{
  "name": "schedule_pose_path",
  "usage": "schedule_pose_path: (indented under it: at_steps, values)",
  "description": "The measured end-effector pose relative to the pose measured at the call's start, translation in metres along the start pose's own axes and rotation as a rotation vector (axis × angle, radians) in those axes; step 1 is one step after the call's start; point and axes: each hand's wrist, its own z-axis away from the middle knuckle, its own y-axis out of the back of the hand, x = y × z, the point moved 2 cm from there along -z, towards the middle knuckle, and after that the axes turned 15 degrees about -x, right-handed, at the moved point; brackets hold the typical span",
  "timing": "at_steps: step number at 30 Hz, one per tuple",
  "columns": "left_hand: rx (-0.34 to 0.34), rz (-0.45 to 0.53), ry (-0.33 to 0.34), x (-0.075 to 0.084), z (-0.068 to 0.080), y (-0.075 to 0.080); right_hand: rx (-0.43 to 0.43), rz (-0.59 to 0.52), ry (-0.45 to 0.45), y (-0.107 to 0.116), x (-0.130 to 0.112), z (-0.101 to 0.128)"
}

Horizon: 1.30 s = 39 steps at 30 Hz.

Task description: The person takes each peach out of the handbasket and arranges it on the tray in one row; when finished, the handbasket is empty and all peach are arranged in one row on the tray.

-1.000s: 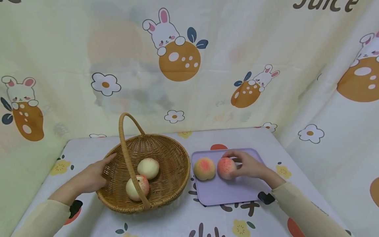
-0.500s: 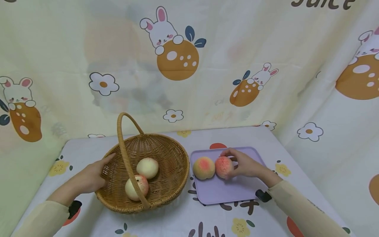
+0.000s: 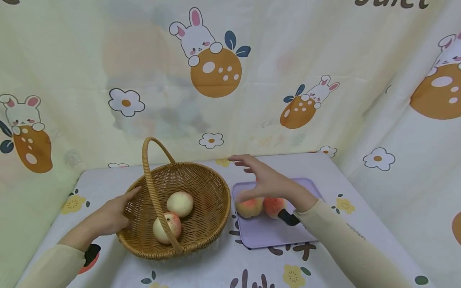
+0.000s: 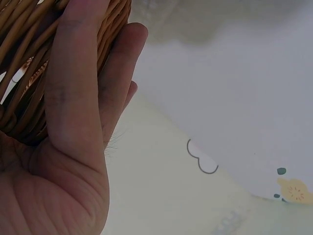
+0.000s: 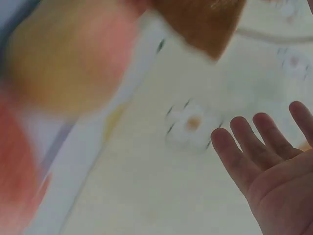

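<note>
A wicker basket [image 3: 201, 224] with a tall handle holds two pale peaches [image 3: 179, 204] [image 3: 163, 229]. My left hand [image 3: 108, 216] rests flat against its left wall, fingers straight; the left wrist view shows those fingers [image 4: 73, 83] on the weave [image 4: 22, 78]. To the right, a lilac tray [image 3: 273, 234] carries two pinker peaches [image 3: 249, 207] [image 3: 273, 207]. My right hand [image 3: 261, 178] hovers above them, fingers spread and holding nothing; the right wrist view shows its open palm [image 5: 274, 171] with a blurred peach [image 5: 68, 58] below.
The table [image 3: 216, 268] wears a printed cloth with flowers and fruit. Rabbit-patterned fabric walls stand close at the back and on both sides. The basket handle [image 3: 155, 180] arches high over the basket's left half.
My right hand has let go of the redder peach on the tray and risen, moving left toward the basket with fingers spread. The left hand and the basket have stayed put.
</note>
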Motion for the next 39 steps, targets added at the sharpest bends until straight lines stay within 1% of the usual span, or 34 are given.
schedule_pose_path:
  at_steps: [3,7,11,17,21,24,28,32,35,39]
  values:
    - [0.001,0.005,-0.009,0.001,0.000,0.001,-0.051,0.022,0.074,-0.017,-0.019,-0.025]
    - [0.001,0.009,-0.015,0.001,0.000,0.001,-0.137,0.073,0.107,-0.042,-0.038,-0.052]
    - [-0.004,0.026,0.000,0.002,0.000,0.000,-0.232,0.133,0.126,-0.067,-0.052,-0.072]
    - [0.001,0.028,0.003,0.003,0.001,-0.002,-0.388,0.199,0.153,-0.097,-0.065,-0.093]
    - [0.001,0.038,-0.001,0.002,0.001,-0.001,-0.468,0.228,0.143,-0.112,-0.066,-0.102]
    - [-0.003,0.049,-0.001,0.002,0.001,-0.001,-0.512,0.242,0.126,-0.119,-0.065,-0.106]
    - [-0.006,0.053,-0.005,0.002,0.001,-0.001,-0.511,0.329,0.102,-0.125,-0.065,-0.107]
    - [-0.002,0.051,-0.015,0.001,0.001,-0.002,-0.447,0.444,0.069,-0.128,-0.066,-0.107]
    - [0.002,0.043,-0.022,0.001,0.001,-0.001,-0.405,0.472,0.020,-0.128,-0.067,-0.106]
    - [0.003,0.038,-0.019,0.000,0.001,-0.001,-0.375,0.453,-0.037,-0.129,-0.066,-0.106]
